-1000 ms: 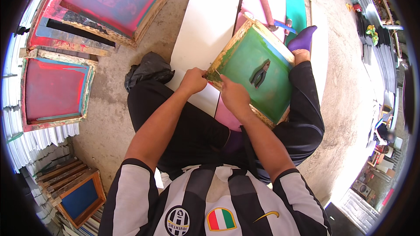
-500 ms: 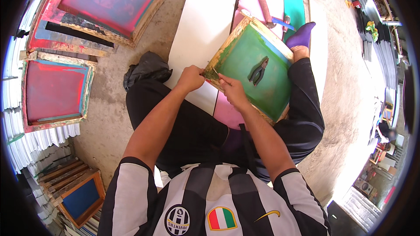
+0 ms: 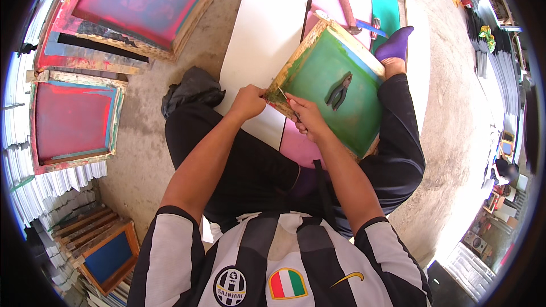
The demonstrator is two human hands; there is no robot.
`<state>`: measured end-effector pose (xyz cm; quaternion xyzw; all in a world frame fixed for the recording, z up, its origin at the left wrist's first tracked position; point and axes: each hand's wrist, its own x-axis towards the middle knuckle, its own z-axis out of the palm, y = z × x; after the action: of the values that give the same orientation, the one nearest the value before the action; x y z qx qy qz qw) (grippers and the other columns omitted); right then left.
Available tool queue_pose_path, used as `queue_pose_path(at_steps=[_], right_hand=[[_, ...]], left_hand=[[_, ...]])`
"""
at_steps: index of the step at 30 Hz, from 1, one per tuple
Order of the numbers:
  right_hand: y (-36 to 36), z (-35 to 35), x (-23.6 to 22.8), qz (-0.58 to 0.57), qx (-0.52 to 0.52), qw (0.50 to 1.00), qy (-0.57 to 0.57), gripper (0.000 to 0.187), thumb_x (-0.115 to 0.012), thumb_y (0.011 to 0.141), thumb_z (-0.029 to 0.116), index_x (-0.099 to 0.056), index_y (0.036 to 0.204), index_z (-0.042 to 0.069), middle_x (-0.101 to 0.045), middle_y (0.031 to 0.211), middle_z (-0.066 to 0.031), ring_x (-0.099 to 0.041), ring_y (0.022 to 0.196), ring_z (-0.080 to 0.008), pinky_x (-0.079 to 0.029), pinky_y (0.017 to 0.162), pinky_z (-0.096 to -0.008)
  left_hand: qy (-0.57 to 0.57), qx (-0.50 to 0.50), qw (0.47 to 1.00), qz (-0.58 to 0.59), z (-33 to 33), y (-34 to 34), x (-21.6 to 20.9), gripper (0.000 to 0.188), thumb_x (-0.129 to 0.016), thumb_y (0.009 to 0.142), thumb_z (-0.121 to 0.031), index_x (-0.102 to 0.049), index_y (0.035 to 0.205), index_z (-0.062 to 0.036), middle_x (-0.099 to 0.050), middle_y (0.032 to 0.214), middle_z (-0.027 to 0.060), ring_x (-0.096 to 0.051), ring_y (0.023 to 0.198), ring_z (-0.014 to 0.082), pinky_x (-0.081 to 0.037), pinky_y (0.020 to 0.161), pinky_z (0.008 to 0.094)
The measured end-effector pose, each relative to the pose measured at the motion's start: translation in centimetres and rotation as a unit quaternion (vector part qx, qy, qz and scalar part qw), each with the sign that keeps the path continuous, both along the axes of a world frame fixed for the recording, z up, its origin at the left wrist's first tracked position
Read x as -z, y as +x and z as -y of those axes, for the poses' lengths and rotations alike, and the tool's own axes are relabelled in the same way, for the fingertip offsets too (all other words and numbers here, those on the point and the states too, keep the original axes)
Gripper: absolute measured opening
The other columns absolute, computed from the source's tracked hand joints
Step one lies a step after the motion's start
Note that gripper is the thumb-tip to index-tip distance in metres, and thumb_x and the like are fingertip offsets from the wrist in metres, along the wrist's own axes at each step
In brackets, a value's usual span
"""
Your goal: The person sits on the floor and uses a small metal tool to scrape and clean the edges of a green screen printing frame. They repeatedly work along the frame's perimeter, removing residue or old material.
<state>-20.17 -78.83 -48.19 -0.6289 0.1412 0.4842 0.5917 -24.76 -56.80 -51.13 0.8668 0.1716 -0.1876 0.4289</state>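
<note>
Green mesh fills the wooden-framed printing screen (image 3: 333, 88) that we hold tilted across our lap, its far end toward our foot in a purple sock (image 3: 394, 44). Our left hand (image 3: 248, 102) pinches the frame's near corner, fingers closed on the wood. Our right hand (image 3: 307, 116) sits just beside it on the same edge, fingers curled together around something thin and pale at the corner; we cannot tell what it is. Dark pliers (image 3: 339, 91) lie loose on the mesh, apart from both hands. Under the screen runs a long white board (image 3: 264, 40), with a pink sheet (image 3: 307, 149) showing below the frame. Off to our left, on the concrete floor (image 3: 148, 153), lie two other screens (image 3: 74, 119) with red mesh, well apart from us.
</note>
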Motion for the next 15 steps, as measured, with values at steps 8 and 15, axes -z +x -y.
queue_pose_path(at_steps=[8,15], right_hand=[[-1.3,1.9,5.4,0.509,-0.138,0.846,-0.078,0.036,-0.059,0.106,0.026,-0.069,0.137,0.013,-0.076,0.110,-0.0162,-0.073,0.087,-0.0324,-0.056,0.078,-0.0427],[-2.6,0.1,-0.6,0.433,-0.223,0.845,-0.223,0.033,-0.059,0.104,0.025,-0.070,0.133,0.014,-0.073,0.118,-0.0195,-0.070,0.106,-0.0418,-0.056,0.092,-0.0483]], left_hand=[[-0.045,-0.055,0.997,-0.007,0.5,0.2,-0.2,0.035,-0.063,0.083,-0.010,-0.079,0.114,-0.0064,-0.073,0.098,0.0293,-0.074,0.095,0.0424,-0.057,0.088,0.0452],[-0.010,-0.093,0.996,0.003,1.1,-1.0,-0.4,0.035,-0.060,0.080,-0.007,-0.081,0.108,-0.0048,-0.073,0.096,0.0305,-0.073,0.096,0.0447,-0.057,0.089,0.0471]])
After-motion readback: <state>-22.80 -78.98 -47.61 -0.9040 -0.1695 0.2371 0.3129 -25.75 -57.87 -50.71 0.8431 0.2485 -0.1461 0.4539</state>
